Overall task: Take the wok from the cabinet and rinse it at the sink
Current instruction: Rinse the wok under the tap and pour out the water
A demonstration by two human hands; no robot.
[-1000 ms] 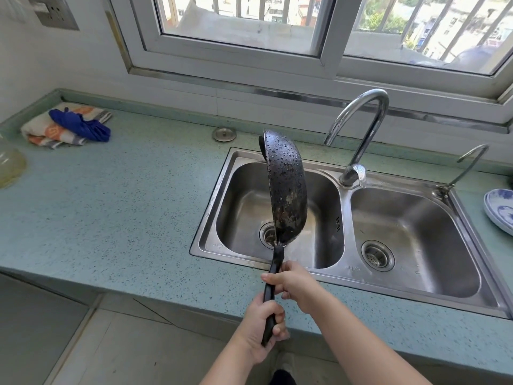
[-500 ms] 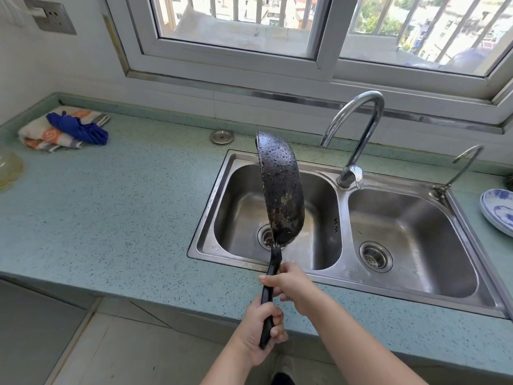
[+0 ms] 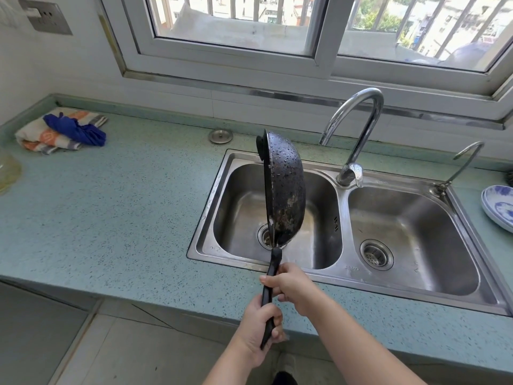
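Speckled green countertop [image 3: 111,218] beneath a sliding window [image 3: 236,23], with a steel double sink [image 3: 211,207] set into its right half, close to the front edge. Held over the left basin [image 3: 241,201], clear of the steel: the wok [image 3: 286,190], turned on edge and almost upright, hollow side facing left, blackened underside facing right and beaded all over with water drops. Gooseneck faucet [image 3: 363,129] at the sink's back rim between the two basins, spout just right of the wok's upper rim, no stream visible. Right hand [image 3: 294,284] wrapped round the upper part of the long black handle [image 3: 273,262]; left hand [image 3: 259,326] clamped round the lower end of the same handle, in front of the countertop's front edge. Folded cloths [image 3: 58,132] near the far left corner; stacked blue-and-white plates [image 3: 499,207] at the right edge; small round metal cap [image 3: 220,136] near the back edge, left of the sink. Progress, as a judgement: wok out of the cabinet and at the sink, wetting apparently complete, draining in hand; left to do, at most a last shake-off and perhaps another pass under the tap.
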